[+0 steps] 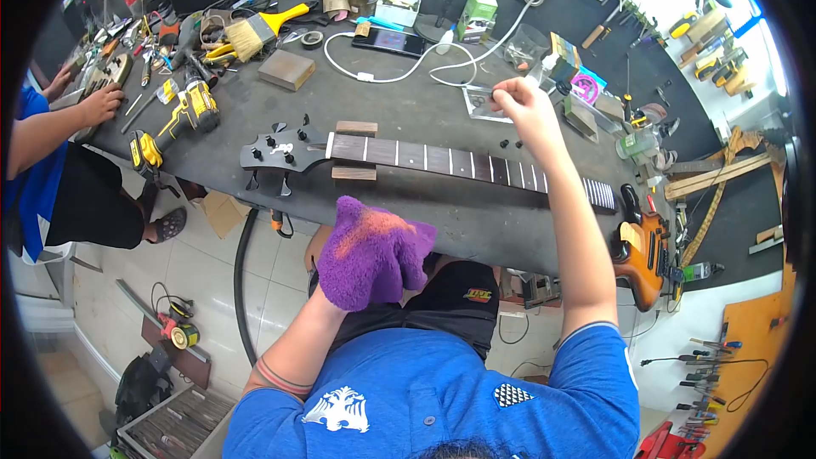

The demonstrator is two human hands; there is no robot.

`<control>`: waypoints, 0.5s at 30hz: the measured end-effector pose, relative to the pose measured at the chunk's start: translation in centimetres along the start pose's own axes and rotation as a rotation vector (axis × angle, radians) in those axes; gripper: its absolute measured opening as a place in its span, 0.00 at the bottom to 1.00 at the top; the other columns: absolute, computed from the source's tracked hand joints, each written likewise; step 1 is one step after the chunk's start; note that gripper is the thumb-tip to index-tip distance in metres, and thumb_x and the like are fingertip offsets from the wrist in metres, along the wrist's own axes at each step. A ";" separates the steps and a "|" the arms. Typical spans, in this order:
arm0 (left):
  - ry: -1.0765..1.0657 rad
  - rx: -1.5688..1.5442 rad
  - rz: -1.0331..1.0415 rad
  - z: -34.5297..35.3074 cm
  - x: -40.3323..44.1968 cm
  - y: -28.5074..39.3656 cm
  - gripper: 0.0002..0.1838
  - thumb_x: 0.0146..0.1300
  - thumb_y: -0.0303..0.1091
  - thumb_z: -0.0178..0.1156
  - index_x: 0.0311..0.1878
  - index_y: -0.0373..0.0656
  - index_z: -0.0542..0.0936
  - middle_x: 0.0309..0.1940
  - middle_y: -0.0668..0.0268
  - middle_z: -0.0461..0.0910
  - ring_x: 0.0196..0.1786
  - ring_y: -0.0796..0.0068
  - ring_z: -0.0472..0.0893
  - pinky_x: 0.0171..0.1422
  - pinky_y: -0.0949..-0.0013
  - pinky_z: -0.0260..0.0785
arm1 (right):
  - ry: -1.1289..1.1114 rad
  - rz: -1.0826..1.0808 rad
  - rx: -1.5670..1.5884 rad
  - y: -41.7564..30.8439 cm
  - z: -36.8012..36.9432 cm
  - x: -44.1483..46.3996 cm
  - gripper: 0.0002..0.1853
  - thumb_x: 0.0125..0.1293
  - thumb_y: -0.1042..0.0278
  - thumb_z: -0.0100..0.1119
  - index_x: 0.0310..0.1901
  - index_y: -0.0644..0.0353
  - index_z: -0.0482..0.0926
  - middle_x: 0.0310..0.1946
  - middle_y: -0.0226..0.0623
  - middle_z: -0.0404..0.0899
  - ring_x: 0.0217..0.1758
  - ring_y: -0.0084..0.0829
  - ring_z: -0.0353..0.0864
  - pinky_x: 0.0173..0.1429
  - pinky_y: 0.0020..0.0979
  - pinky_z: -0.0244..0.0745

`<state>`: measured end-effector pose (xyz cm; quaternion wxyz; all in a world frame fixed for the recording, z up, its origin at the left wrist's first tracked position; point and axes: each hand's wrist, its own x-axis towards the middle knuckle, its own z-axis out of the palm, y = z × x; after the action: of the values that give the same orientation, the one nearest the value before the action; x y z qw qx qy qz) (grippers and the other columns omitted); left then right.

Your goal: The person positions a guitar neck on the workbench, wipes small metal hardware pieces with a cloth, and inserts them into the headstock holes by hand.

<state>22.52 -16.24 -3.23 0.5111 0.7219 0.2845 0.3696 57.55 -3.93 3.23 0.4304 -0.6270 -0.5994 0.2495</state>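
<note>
A purple cloth (371, 257) with an orange patch covers my left hand in front of the bench edge, hiding the fingers. My right hand (520, 104) reaches over the bench, its thumb and fingertips pinched together above a small clear tray (478, 104); whatever they hold is too small to name. Between my arms and the back of the bench lies a bass neck (433, 161) with a black headstock (280, 153) and several tuners. Wooden blocks (355, 172) sit beside the neck near its headstock end. Small black pieces (505, 144) rest near the neck, below my right hand.
A co-worker's hand (102, 104) is on a guitar body at the far left. Nearby are a yellow drill (197, 106), a brush (251, 37), a metal block (286, 70), a phone (388, 42) and a white cable (365, 76). A sunburst guitar body (643, 263) stands right.
</note>
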 end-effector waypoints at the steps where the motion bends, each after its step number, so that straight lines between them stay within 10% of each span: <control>1: 0.129 -0.557 -0.195 1.4 -0.6 0.1 0.17 0.55 0.40 0.72 0.49 0.54 0.86 0.41 0.63 0.85 0.44 0.53 0.84 0.62 0.48 0.65 | -0.024 -0.083 0.079 -1.6 0.5 -2.8 0.09 0.77 0.66 0.67 0.52 0.61 0.86 0.39 0.28 0.86 0.43 0.21 0.83 0.52 0.29 0.78; 2: 0.256 -1.113 -0.395 2.5 -1.1 0.0 0.13 0.59 0.37 0.70 0.48 0.51 0.86 0.40 0.61 0.84 0.43 0.51 0.83 0.64 0.49 0.65 | -0.012 -0.098 0.123 -5.0 1.5 -6.9 0.07 0.77 0.68 0.67 0.51 0.62 0.86 0.40 0.28 0.83 0.42 0.21 0.79 0.50 0.28 0.76; 6: 0.219 -0.272 -0.100 5.0 -1.2 -2.9 0.16 0.69 0.33 0.71 0.57 0.44 0.84 0.52 0.60 0.86 0.54 0.60 0.86 0.69 0.55 0.73 | -0.142 -0.409 0.118 -7.8 5.2 -18.1 0.08 0.72 0.74 0.72 0.49 0.63 0.86 0.45 0.39 0.85 0.49 0.36 0.86 0.59 0.37 0.81; 15: 0.079 -0.450 -0.065 8.5 -4.2 -1.9 0.17 0.81 0.29 0.66 0.69 0.40 0.81 0.65 0.61 0.85 0.66 0.68 0.85 0.73 0.64 0.78 | -0.014 -0.572 0.006 -5.4 4.7 -25.8 0.14 0.66 0.80 0.75 0.51 0.63 0.85 0.48 0.43 0.86 0.51 0.48 0.87 0.59 0.45 0.83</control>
<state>27.09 -23.42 -7.74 0.6594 0.5653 0.2378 0.4349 46.72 -28.20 0.10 0.4809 -0.4293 -0.7544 0.1240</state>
